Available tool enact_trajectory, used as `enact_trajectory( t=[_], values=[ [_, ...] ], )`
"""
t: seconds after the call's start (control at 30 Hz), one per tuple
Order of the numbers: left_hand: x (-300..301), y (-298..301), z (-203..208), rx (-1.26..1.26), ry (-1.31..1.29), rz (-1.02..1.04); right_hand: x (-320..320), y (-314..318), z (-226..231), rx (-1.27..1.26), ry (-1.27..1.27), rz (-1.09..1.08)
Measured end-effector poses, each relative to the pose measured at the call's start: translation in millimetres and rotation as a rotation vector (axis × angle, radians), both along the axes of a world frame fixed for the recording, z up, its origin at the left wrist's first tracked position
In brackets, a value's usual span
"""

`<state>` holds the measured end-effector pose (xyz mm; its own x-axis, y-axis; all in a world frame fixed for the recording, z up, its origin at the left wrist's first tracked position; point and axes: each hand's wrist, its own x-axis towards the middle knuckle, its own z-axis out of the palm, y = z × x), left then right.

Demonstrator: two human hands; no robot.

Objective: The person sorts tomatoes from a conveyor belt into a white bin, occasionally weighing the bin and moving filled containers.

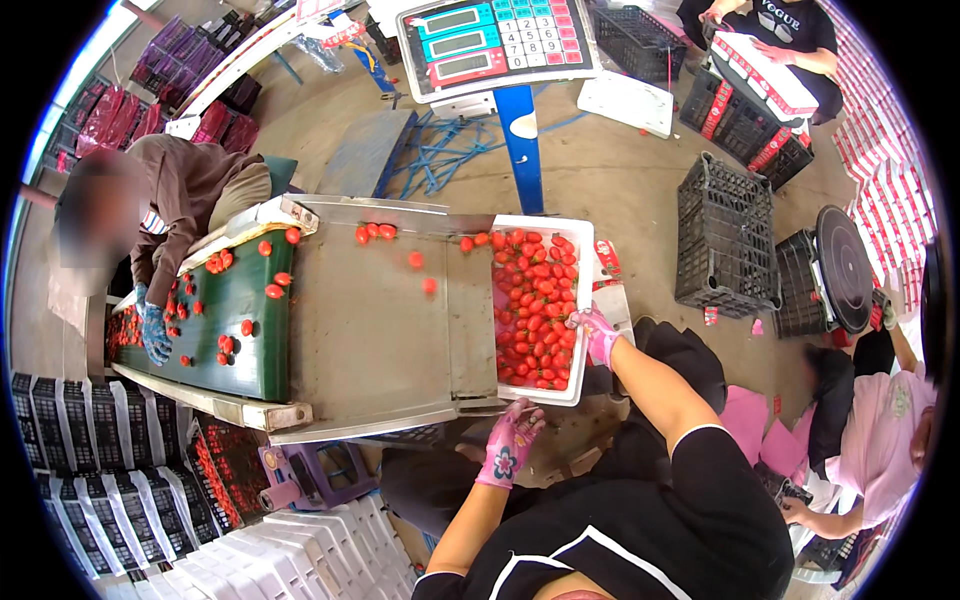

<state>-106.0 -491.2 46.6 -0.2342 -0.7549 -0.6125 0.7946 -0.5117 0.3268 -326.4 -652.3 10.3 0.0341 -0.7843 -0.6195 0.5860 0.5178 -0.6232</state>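
A white foam box (584, 262) full of small red cherry tomatoes (533, 310) stands at the lower end of a metal chute (370, 330). My right hand (597, 335), in a pink glove, is at the box's right rim, its fingers hooked over the edge beside the tomatoes. Just below the box's near edge is my left hand (510, 442), in a pink glove with a flower print; its fingers are apart and nothing shows in them. A few tomatoes roll down the chute, two of them blurred by motion.
A green conveyor belt (262, 340) carries scattered tomatoes; a person with a blue-patterned glove (155, 335) leans over it. Beyond the box stands a weighing scale display (497, 45) on a blue post. Black crates (727, 235) are at right; white foam boxes (290, 560) are stacked lower left.
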Motion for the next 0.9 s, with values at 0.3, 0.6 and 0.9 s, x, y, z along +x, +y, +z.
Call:
enact_trajectory(
  t=[0.3,0.6,0.9],
  values=[
    [-1.5,-8.0,4.5,0.164,-0.087,-0.047,-8.9,1.5,-30.9,-0.072,-0.046,-0.025],
    [-4.9,-4.6,16.2,-0.049,-0.256,-0.138,-18.7,6.2,-20.4,-0.073,0.016,0.017],
    [-11.8,-16.2,46.5,0.192,-0.055,-0.075,-22.8,9.6,-7.2,-0.08,-0.022,0.018]
  ],
)
